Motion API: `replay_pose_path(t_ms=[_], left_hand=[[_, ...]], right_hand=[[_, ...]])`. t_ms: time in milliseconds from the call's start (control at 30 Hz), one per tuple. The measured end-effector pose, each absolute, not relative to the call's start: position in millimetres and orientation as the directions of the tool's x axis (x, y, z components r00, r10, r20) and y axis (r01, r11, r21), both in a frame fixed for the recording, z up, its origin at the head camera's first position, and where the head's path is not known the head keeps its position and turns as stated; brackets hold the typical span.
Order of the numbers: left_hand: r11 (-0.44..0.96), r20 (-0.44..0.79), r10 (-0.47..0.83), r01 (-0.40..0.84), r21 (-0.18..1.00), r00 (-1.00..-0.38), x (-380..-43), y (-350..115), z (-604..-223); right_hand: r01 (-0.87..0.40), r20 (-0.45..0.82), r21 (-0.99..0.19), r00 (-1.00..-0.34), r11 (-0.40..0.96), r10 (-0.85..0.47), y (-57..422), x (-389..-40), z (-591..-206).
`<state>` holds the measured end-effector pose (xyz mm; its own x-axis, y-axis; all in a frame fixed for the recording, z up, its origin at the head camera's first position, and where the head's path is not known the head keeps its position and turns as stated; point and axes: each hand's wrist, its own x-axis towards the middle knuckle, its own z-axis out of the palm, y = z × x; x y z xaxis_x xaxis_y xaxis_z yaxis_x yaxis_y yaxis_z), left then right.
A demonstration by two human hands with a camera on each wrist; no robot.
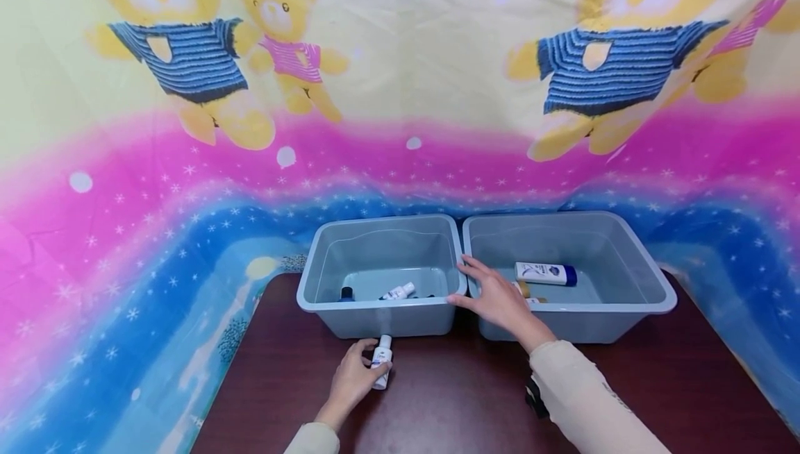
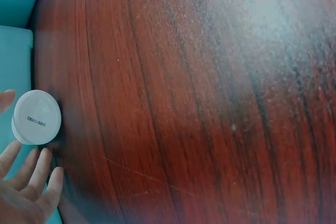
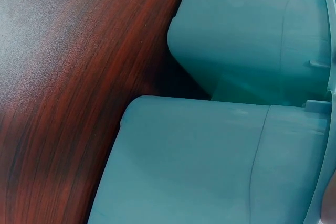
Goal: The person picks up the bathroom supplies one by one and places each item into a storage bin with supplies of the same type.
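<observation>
My left hand (image 1: 354,377) holds a small white bottle (image 1: 381,364) between thumb and fingers, just in front of the left grey bin (image 1: 375,307). In the left wrist view, the bottle's round base (image 2: 38,116) shows a printed code. My right hand (image 1: 500,299) touches the rims where the two bins meet, thumb and fingers spread. Inside the left bin lie another small white bottle (image 1: 400,292) and a dark-capped item (image 1: 346,293). A white bottle with a dark blue cap (image 1: 544,273) lies in the right grey bin (image 1: 625,305). Yellowish items there are partly hidden behind my right hand.
Both bins stand side by side on a dark red-brown wooden table (image 1: 450,398), with a narrow gap between their walls (image 3: 210,166). Behind them hangs a cloth printed with bears (image 1: 400,93). A dark object (image 1: 535,398) shows beside my right sleeve.
</observation>
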<state>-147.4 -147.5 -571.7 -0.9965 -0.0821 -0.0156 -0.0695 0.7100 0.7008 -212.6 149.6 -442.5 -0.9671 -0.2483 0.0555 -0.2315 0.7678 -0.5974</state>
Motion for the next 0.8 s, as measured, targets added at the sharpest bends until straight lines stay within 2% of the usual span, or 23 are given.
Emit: replay_pose_path(t_ms=[800], left_hand=[[0.716, 0.014, -0.162, -0.108, 0.689, -0.987, -146.8, -131.9, -580.9]], right_hand=[[-0.227, 0.055, -0.596, -0.968, 0.77, -0.243, 149.5, -212.4, -442.3]])
